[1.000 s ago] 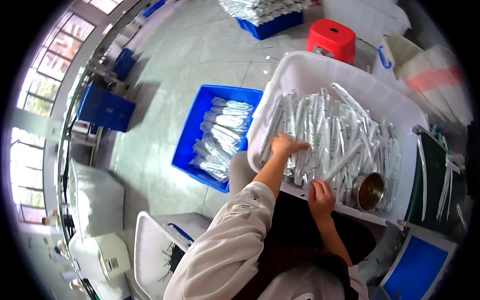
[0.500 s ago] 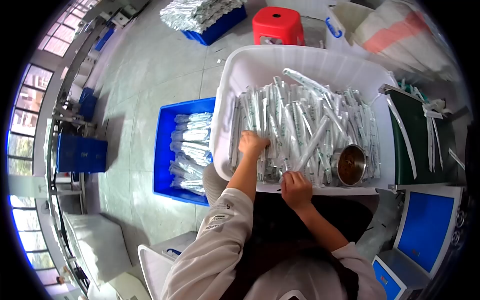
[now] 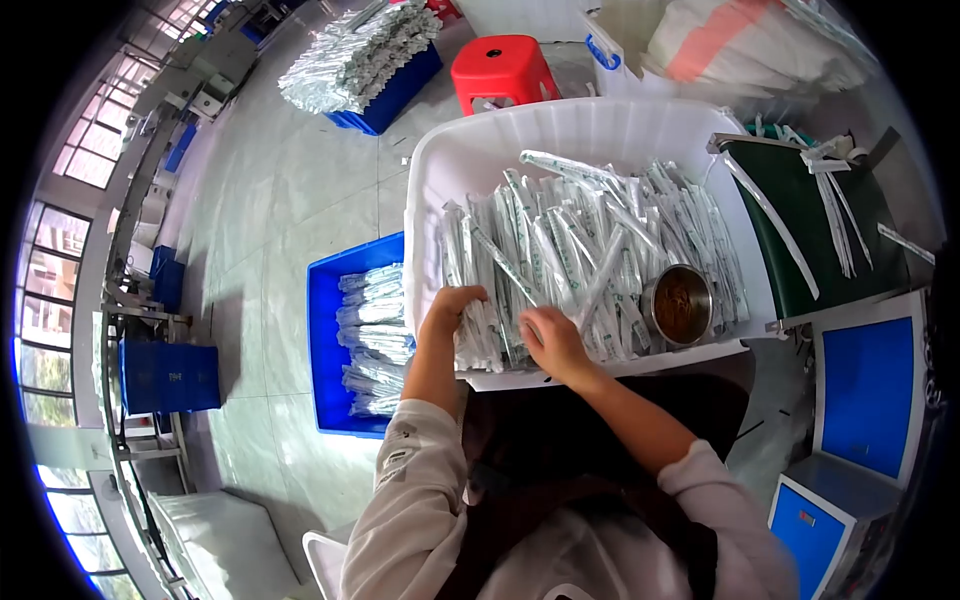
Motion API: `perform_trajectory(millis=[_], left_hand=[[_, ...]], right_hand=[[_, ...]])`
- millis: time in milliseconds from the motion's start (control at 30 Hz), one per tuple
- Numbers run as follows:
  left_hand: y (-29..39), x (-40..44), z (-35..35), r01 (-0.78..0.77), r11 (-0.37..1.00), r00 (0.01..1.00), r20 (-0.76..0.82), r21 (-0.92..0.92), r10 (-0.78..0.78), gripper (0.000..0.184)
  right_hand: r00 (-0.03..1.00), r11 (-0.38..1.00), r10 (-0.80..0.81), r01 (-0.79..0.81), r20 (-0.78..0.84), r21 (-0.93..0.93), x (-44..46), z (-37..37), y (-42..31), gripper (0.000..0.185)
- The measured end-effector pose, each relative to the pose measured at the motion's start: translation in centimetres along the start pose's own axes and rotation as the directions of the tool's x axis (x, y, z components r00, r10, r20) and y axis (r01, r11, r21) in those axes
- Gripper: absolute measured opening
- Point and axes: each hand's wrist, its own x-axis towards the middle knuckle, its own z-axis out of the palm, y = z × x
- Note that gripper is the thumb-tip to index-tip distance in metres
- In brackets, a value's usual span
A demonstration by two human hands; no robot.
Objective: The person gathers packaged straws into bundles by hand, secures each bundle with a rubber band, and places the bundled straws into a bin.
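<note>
A large white bin (image 3: 450, 140) holds a heap of long, thin clear-wrapped packets (image 3: 560, 240) with green print. My left hand (image 3: 455, 303) is at the bin's near left part, its fingers curled against the packets there; what they hold is hidden. To its right, my right hand (image 3: 552, 340) is closed near the lower end of one slanting packet (image 3: 503, 262). A round metal bowl (image 3: 682, 305) with something brown inside rests on the packets at the right.
A blue crate (image 3: 325, 350) of wrapped bundles stands left of the bin. Beyond are a red stool (image 3: 503, 72) and a blue crate (image 3: 405, 90) piled with packets. At right are a green belt (image 3: 800, 225) and a blue-panelled cabinet (image 3: 868, 395).
The view has swung, shifting the bin left. My right hand has moved left over the packets, closer to my left hand. A packet now slants up from my right hand.
</note>
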Motion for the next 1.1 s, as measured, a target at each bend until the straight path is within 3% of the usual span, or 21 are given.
perform_trajectory(millis=[67,100,167,200,267,300,333,400,467,533,567,600,667,733,800,833,867,900,933,1033,1100], left_hand=[[0.4,-1.3,-0.8,-0.036,0.999,0.999,0.015,-0.016,0.036,0.022],[0.3,-1.8,-1.1,-0.059,0.998,0.998,0.003,-0.001,0.059,0.021],[-0.7,-1.5,-2.2,-0.022,0.999,1.000,0.016,0.023,0.022,0.021],[-1.3,-1.3,-2.7,0.020,0.999,0.999,0.027,0.045,-0.021,0.021],[-1.0,-4.6,-1.5,-0.029,0.996,0.999,0.018,-0.083,0.030,0.026],[-1.3,-5.5,-1.0,-0.069,0.987,0.996,0.038,-0.143,0.076,0.028],[-1.7,-5.9,-0.7,-0.107,0.972,0.991,0.055,-0.207,0.120,0.030],[-2.5,-5.4,-0.7,-0.099,0.971,0.985,0.118,-0.216,0.126,0.035],[-3.0,-5.5,-0.2,-0.190,0.907,0.948,0.171,-0.376,0.269,0.040],[-3.4,-5.4,-0.2,-0.173,0.921,0.963,0.136,-0.349,0.232,0.043],[-3.6,-5.3,-0.2,-0.176,0.903,0.961,0.133,-0.391,0.245,0.037],[-3.7,-5.2,-0.1,-0.181,0.883,0.958,0.127,-0.432,0.258,0.030],[-3.1,-5.7,-0.1,-0.143,0.893,0.966,0.137,-0.427,0.221,0.030],[-2.6,-6.8,-0.3,-0.182,0.929,0.970,0.094,-0.323,0.223,0.039],[-2.8,-8.8,0.4,-0.301,0.924,0.945,0.058,-0.237,0.322,0.039],[-3.4,-9.9,1.0,-0.437,0.899,0.897,-0.074,0.013,0.437,0.043],[-4.1,-11.0,1.6,-0.506,0.817,0.810,-0.171,0.277,0.560,0.048],[-4.5,-12.0,2.2,-0.454,0.761,0.767,-0.232,0.464,0.598,0.056],[-4.7,-12.8,2.8,-0.388,0.777,0.789,-0.256,0.495,0.558,0.063],[-3.4,-16.5,3.8,-0.397,0.631,0.768,-0.135,0.666,0.626,0.071],[-0.6,-19.5,2.9,-0.432,0.828,0.902,0.169,0.357,0.398,0.075]], right_hand=[[0.934,0.936,0.290,-0.322,0.208,0.140,2.4,2.9,1.2,0.038],[0.937,0.938,0.287,-0.317,0.198,0.141,3.3,5.0,2.4,0.038],[0.718,0.714,0.625,-0.684,0.306,0.147,5.0,8.1,3.6,0.056],[0.722,0.714,0.625,-0.682,0.296,0.155,5.9,8.2,3.6,0.056],[0.561,0.409,0.586,-0.828,0.585,0.384,8.0,6.5,1.2,0.072],[0.514,0.517,0.528,-0.826,0.676,0.224,8.6,7.6,2.4,0.072],[0.512,0.514,0.531,-0.828,0.675,0.225,8.4,8.4,1.7,0.072],[0.813,0.805,0.532,-0.572,0.237,0.155,7.2,10.1,-0.3,0.070],[0.816,0.793,0.553,-0.578,0.172,0.192,6.0,10.1,-0.4,0.062],[0.782,0.665,0.518,-0.623,0.346,0.411,5.0,9.5,0.0,0.057],[0.781,0.642,0.544,-0.623,0.307,0.446,4.8,9.8,-0.1,0.051],[0.781,0.642,0.547,-0.622,0.301,0.448,4.8,9.7,0.1,0.051],[0.688,0.694,0.537,-0.689,0.488,0.208,5.6,8.9,0.0,0.051],[0.688,0.677,0.469,-0.683,0.554,0.274,6.2,8.2,-0.6,0.057],[0.772,0.449,0.352,-0.635,0.529,0.628,6.7,7.2,-2.9,0.064],[0.818,0.575,0.348,-0.572,0.458,0.585,7.2,6.6,-3.7,0.070],[0.851,0.575,0.337,-0.525,0.404,0.628,7.9,6.5,-4.2,0.073],[0.829,0.434,0.279,-0.559,0.484,0.707,8.2,6.0,-4.5,0.073],[0.809,0.283,0.205,-0.587,0.550,0.758,8.3,4.9,-4.9,0.073],[0.749,0.210,0.047,-0.655,0.661,0.726,8.3,3.6,-3.7,0.061],[0.694,0.208,-0.025,-0.701,0.720,0.682,7.3,0.9,-3.8,0.061]])
